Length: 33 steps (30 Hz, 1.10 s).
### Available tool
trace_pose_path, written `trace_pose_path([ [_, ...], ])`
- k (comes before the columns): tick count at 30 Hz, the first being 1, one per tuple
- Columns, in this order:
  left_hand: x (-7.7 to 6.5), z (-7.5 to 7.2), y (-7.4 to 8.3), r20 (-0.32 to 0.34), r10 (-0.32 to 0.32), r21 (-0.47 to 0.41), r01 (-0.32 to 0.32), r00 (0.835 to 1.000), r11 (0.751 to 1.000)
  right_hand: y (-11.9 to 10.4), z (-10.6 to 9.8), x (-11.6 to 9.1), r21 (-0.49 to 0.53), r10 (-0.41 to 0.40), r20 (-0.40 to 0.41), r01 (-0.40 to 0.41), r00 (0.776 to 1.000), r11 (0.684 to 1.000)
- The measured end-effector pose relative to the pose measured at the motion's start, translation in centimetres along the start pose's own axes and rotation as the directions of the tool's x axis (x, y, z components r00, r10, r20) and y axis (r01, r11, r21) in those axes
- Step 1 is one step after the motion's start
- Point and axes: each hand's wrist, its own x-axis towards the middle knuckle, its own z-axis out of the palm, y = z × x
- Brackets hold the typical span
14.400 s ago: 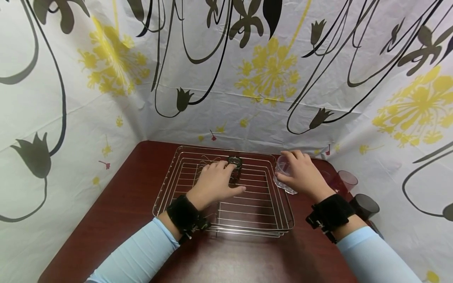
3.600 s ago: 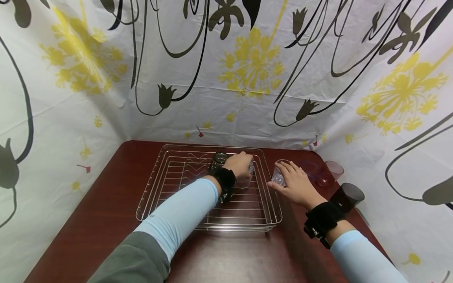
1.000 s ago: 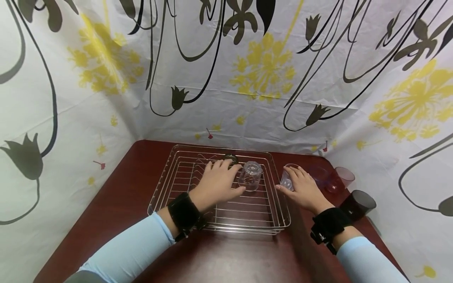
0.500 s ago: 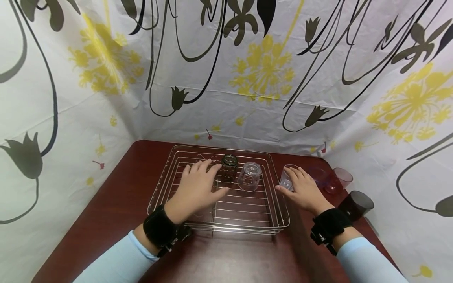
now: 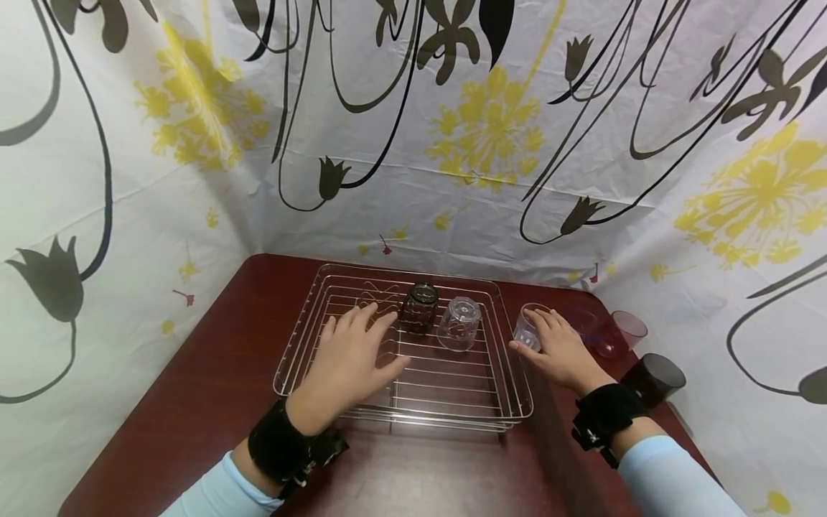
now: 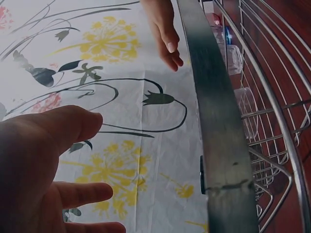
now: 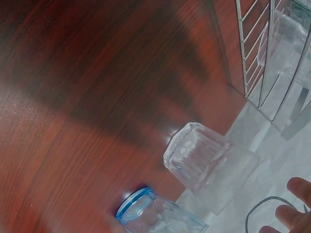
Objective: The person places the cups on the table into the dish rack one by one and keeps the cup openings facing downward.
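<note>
My left hand (image 5: 345, 359) hovers over the left half of the wire dish rack (image 5: 446, 420), fingers spread and holding nothing. Just beyond its fingertips a dark smoky glass (image 5: 418, 310) sits upside down on the rack. Beside that, also upside down, is a clear glass tumbler (image 5: 460, 329). A second clear tumbler (image 5: 525, 332) stands upright on the table, right of the rack. My right hand (image 5: 561, 352) is beside this tumbler with relaxed fingers. In the right wrist view its fingertips (image 7: 296, 189) are apart from the tumbler (image 7: 206, 158).
Farther right on the table stand a bluish glass (image 5: 581, 321), a red-tinted glass (image 5: 627, 330) and a dark grey glass (image 5: 652, 380). A patterned white cloth (image 5: 413, 215) hangs around the back and sides of the dark red table (image 5: 213, 330).
My left hand first gripped a clear tumbler over the rack. That tumbler now sits there upside down, and the left hand has drawn back to the left. The right hand has barely moved lately.
</note>
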Motion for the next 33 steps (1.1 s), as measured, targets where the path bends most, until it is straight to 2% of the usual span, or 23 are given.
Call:
trace_pose_path([
  [14,-0.2,0.9,-0.2,0.021,-0.006,-0.019,0.006,1.0,1.0,0.5,0.3,0.4,0.001,-0.003,-0.007,0.003,1.0,1.0],
  [26,-0.4,1.0,-0.1,0.017,-0.006,-0.037,0.007,1.0,0.999,1.1,0.3,0.6,0.021,0.083,0.064,-0.084,0.995,0.996],
  [33,-0.7,1.1,0.1,0.039,-0.009,-0.04,0.011,0.999,0.999,1.7,0.5,0.9,0.026,0.08,0.076,-0.082,0.994,0.996],
])
